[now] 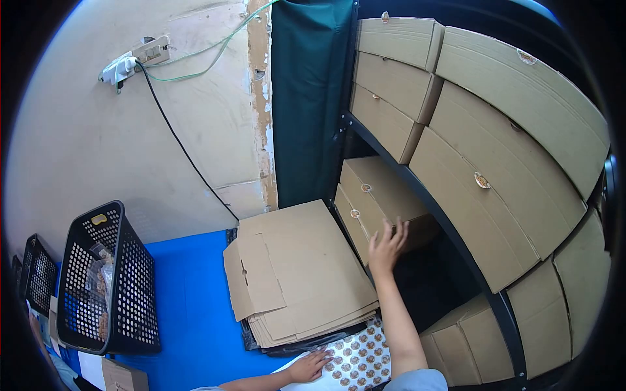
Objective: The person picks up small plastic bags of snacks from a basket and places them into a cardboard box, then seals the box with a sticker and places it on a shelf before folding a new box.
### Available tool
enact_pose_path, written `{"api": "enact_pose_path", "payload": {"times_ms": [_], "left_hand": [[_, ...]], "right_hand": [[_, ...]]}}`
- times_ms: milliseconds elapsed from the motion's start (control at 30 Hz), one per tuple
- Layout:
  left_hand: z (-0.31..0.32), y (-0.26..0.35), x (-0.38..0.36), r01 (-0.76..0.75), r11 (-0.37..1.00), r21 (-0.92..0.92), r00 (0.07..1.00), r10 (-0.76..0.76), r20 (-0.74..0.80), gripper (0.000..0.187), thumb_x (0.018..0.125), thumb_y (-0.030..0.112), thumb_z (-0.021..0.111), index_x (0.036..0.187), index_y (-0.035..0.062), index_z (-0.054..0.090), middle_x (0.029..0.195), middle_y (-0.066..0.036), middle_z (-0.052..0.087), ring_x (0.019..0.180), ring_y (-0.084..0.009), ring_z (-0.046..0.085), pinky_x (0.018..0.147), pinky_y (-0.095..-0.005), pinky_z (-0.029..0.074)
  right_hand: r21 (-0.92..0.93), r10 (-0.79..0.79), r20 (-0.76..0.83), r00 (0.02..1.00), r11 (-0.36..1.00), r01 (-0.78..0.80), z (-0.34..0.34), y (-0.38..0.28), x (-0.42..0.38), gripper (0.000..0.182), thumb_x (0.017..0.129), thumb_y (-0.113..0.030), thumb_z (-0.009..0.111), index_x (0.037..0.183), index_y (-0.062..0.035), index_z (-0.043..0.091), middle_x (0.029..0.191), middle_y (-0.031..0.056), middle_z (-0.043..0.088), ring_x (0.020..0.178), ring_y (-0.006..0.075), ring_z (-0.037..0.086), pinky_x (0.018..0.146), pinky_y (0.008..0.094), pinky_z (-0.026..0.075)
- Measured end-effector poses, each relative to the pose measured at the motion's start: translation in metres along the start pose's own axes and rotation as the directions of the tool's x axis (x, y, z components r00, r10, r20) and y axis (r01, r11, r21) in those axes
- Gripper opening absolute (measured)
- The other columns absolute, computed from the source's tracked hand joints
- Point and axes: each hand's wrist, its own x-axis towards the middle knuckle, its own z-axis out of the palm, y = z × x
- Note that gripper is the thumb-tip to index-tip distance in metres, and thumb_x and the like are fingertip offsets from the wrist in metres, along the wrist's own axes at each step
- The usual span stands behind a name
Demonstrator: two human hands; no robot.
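Head view: the sticker sheet [360, 355] is lying on the blue-covered bench [186, 287] at the lower edge, just beside the stack of flattened cartons [323, 260]. The left hand [309, 366] is resting palm down on its printed area, fingers loosely spread (no pinch is showing). The right hand [389, 246] is standing upright with fingers spread before the closed cartons [394, 186] on the lower shelf; whether it is touching them cannot be told. Two round seals [366, 188] are showing on those cartons. A black perforated basket [137, 293] is standing at the left, holding clear packets [101, 277].

Handling, in judgement: the sheet is likely being light, limp and prone to sliding, so a plain margin is offering the best hold, and each sticker its rim. The cartons are looking stiff, though their weight is staying unknown; opposite edges are suiting both palms.

Obscured: the sheet is running out of frame below, the right forearm is covering part of the shelf opening, and a sleeve [60, 370] is being cut off at the left.
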Motion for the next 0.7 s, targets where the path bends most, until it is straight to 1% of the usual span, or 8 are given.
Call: {"api": "enact_pose_path", "payload": {"times_ms": [67,100,167,200,333,400,633,700], "left_hand": [[0.004,-0.003,0.0,-0.004,1.0,-0.001,1.0,0.004,-0.006,0.053,0.089,0.018,0.053,0.139,0.0034,0.041,0.144,-0.022,0.039,0.136,-0.0393,0.036,0.112,-0.0454,0.032],[0.006,-0.005,-0.001,-0.012,1.0,-0.006,1.0,0.012,-0.009,0.052,0.089,0.017,0.053,0.138,0.0027,0.042,0.143,-0.023,0.04,0.136,-0.0396,0.037,0.111,-0.0458,0.033],[0.008,-0.005,0.0,-0.01,1.0,-0.011,1.0,0.01,-0.005,0.051,0.089,0.017,0.053,0.137,0.0021,0.042,0.143,-0.023,0.04,0.136,-0.0399,0.036,0.112,-0.0458,0.033],[0.008,-0.007,-0.001,-0.015,1.0,-0.015,1.0,0.015,-0.004,0.05,0.089,0.017,0.053,0.136,0.0015,0.043,0.143,-0.023,0.039,0.136,-0.0401,0.036,0.112,-0.0457,0.033],[0.007,-0.005,-0.001,0.006,0.998,-0.056,1.0,-0.006,-0.005,0.05,0.088,0.014,0.054,0.135,0.0018,0.043,0.144,-0.022,0.039,0.137,-0.0398,0.035,0.112,-0.0478,0.033],[0.009,-0.007,-0.001,0.006,0.998,-0.059,1.0,-0.006,0.002,0.049,0.088,0.014,0.054,0.135,0.0014,0.043,0.144,-0.022,0.039,0.137,-0.0403,0.035,0.112,-0.0478,0.033],[0.004,-0.005,0.0,0.016,0.999,-0.041,0.999,-0.015,0.031,0.049,0.09,0.015,0.051,0.135,0.001,0.043,0.145,-0.023,0.037,0.137,-0.0401,0.034,0.113,-0.046,0.031],[0.005,-0.006,0.0,0.006,0.999,-0.043,1.0,-0.005,0.026,0.05,0.089,0.015,0.052,0.136,0.0016,0.042,0.146,-0.022,0.036,0.138,-0.0396,0.033,0.113,-0.0458,0.031]], "right_hand": [[0.054,-0.207,0.032,0.978,0.977,0.206,0.012,-0.009,-0.007,0.053,0.079,-0.01,0.066,0.13,-0.0069,0.049,0.134,0.0171,0.042,0.131,0.0363,0.035,0.111,0.0536,0.028],[0.06,-0.205,0.034,0.978,0.977,0.203,0.02,-0.013,-0.009,0.053,0.079,-0.01,0.066,0.13,-0.0069,0.049,0.134,0.0171,0.042,0.131,0.0363,0.035,0.111,0.0536,0.028],[-0.11,-0.077,0.31,0.948,0.987,0.116,0.028,-0.026,-0.002,0.057,0.08,-0.018,0.065,0.134,-0.0105,0.049,0.137,0.0151,0.043,0.135,0.0326,0.033,0.113,0.053,0.021],[-0.312,-0.058,0.345,0.937,0.934,0.172,0.029,-0.028,0.002,0.06,0.08,-0.028,0.066,0.136,-0.014,0.048,0.14,0.0123,0.044,0.137,0.0276,0.032,0.114,0.0517,0.015],[-0.412,-0.051,0.326,0.944,0.891,0.19,0.042,-0.037,0.008,0.059,0.083,-0.034,0.062,0.137,-0.0142,0.048,0.145,0.0109,0.042,0.138,0.0254,0.032,0.114,0.0504,0.012],[-0.576,-0.263,0.265,0.928,0.728,0.371,0.06,-0.032,-0.003,0.069,0.079,-0.036,0.065,0.141,-0.011,0.044,0.142,0.0135,0.042,0.137,0.0289,0.032,0.114,0.052,0.011],[-0.46,-0.222,0.51,0.831,0.746,0.482,0.088,-0.02,-0.007,0.068,0.085,-0.033,0.058,0.144,-0.0023,0.04,0.145,0.0153,0.04,0.133,0.0293,0.035,0.114,0.0435,0.02],[-0.58,-0.225,0.64,0.735,0.486,0.653,0.092,-0.007,-0.01,0.057,0.095,-0.026,0.041,0.146,-0.0023,0.037,0.145,0.0138,0.04,0.134,0.0296,0.034,0.115,0.0427,0.019]]}}
